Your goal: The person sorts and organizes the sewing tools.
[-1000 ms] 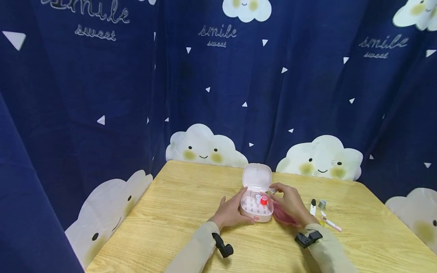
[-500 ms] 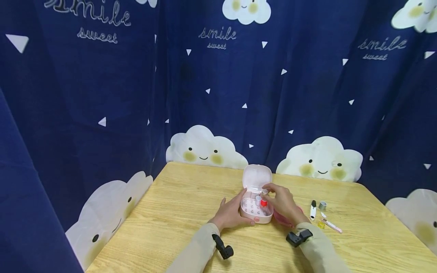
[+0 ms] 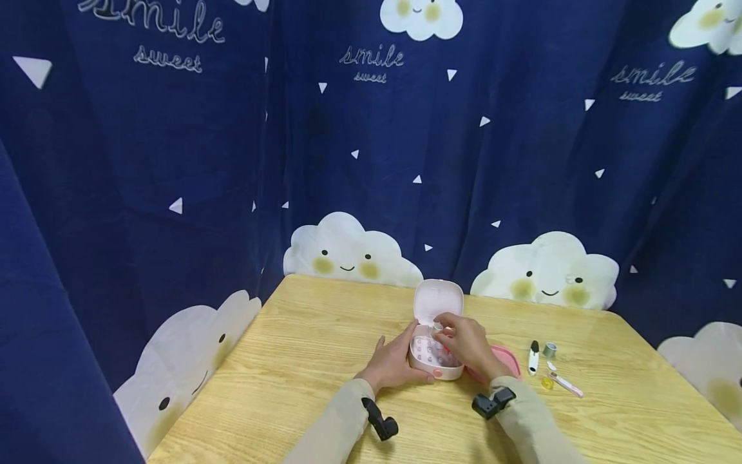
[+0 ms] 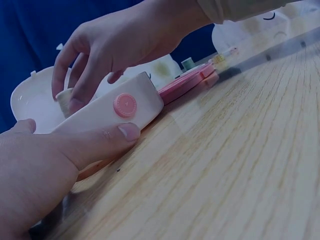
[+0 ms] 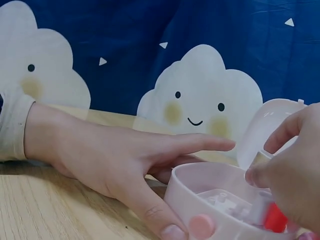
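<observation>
A small pink sewing box (image 3: 451,372) stands on the table with its lid (image 3: 438,298) raised. My left hand (image 3: 393,363) grips its left side, thumb along the front near the round pink button (image 4: 125,105) and fingers toward the back. Between thumb and fingertips, my right hand (image 3: 468,341) pinches a pale thread spool (image 4: 64,101) over the rear of the box. Inside, a red spool (image 5: 275,218) and a whitish spool (image 5: 259,207) stand beside short pegs (image 5: 222,200). My right hand partly hides them in the head view.
Right of the box lies a pink tray-like piece (image 3: 507,359), partly under my right forearm. Farther right are a grey spool (image 3: 549,350), a white tool with a black tip (image 3: 533,361), a small yellow item (image 3: 547,383) and a pink-and-white stick (image 3: 567,385). A blue curtain hangs behind.
My right hand has carried the pale spool leftward, from beside the box's rear right to above its inside. More of the pink tray-like piece shows. My left hand stays on the box.
</observation>
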A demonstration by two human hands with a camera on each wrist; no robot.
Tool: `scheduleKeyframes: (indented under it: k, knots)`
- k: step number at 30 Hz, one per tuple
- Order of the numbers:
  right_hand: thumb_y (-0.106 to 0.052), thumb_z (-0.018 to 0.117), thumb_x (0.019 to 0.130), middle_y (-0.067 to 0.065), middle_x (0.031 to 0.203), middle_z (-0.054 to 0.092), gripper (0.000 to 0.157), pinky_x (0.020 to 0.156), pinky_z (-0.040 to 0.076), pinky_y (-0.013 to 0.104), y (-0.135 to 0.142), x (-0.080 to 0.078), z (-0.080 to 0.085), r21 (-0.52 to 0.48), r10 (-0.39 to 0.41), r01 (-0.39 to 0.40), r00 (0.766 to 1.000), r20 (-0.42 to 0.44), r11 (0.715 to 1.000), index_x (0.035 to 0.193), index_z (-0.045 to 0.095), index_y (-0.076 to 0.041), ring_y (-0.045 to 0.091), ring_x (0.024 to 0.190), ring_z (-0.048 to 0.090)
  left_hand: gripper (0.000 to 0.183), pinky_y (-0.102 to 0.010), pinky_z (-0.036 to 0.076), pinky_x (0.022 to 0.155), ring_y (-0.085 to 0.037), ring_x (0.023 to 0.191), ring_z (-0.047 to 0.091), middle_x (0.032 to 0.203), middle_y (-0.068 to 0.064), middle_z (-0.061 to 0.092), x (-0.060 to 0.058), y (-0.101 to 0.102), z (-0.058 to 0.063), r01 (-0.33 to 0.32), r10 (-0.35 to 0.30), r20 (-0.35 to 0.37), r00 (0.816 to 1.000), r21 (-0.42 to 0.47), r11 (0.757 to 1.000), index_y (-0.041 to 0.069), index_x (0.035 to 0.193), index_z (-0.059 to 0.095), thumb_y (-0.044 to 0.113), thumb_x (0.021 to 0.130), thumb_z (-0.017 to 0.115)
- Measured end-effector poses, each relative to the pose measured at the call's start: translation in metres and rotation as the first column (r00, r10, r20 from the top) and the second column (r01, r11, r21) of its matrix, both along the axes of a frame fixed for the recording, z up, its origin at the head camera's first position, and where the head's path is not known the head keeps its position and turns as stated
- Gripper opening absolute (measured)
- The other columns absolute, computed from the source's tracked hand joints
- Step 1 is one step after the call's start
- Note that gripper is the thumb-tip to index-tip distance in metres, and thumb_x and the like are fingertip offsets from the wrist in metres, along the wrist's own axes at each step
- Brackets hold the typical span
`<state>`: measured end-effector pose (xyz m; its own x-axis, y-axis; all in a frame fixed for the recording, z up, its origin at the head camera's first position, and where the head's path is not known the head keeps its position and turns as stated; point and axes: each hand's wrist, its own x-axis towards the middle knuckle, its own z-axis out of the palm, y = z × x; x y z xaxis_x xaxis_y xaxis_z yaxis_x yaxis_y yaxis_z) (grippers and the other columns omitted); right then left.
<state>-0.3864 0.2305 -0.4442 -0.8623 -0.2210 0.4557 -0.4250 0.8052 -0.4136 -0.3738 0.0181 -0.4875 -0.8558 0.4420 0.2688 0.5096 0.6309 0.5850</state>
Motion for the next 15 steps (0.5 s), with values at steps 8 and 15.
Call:
scheduleKeyframes:
  k: [8,15]
  knots:
    - [-0.017,0.086,0.086,0.005,0.107,0.076,0.029,0.092,0.040,0.060,-0.0057,-0.0035,-0.0039,0.012,-0.033,0.033,0.999,0.025,0.999,0.113,0.076,-0.014,0.031,0.097,0.068,0.126,-0.066,0.015,0.118,-0.018,0.143,0.044,0.163,0.002,0.039,-0.0012,-0.0002,-0.0013,0.001,-0.001,-0.011,1.000,-0.004,1.000,0.019,0.166,0.020,0.065,0.071,0.088]
    - [-0.019,0.086,0.086,0.004,0.106,0.075,0.029,0.091,0.041,0.060,-0.0074,-0.0061,-0.0061,0.035,-0.047,0.046,0.999,0.018,0.998,0.113,0.077,-0.014,0.028,0.093,0.066,0.125,-0.066,0.015,0.118,-0.016,0.144,0.043,0.164,0.003,0.038,-0.0013,-0.0003,-0.0014,0.005,-0.005,-0.005,1.000,-0.001,1.000,0.021,0.167,0.019,0.066,0.072,0.086]
